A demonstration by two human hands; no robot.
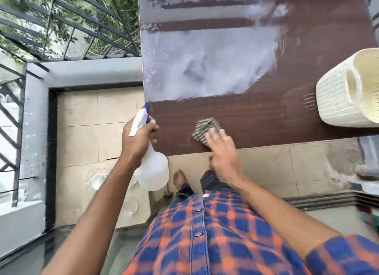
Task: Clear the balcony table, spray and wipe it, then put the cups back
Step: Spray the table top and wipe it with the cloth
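Gripping spray bottle (150, 168) in left hand (137, 139), fingers clamped on its neck at worktop (256, 118) edge. Pressing flat right hand (222, 149), fingers spread, onto checked cloth (205, 129) near front edge. Cups (98, 181) down on floor.

Single head cam, wide-angle, looks steeply down, close over table (246, 118) near edge & floor.

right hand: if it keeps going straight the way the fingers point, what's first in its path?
The right hand lies flat with its fingers already on the grey cloth, so that comes first. Past the cloth the line runs up-left over bare brown table toward the wet, pale patch. Nothing else appears to stand in that line.
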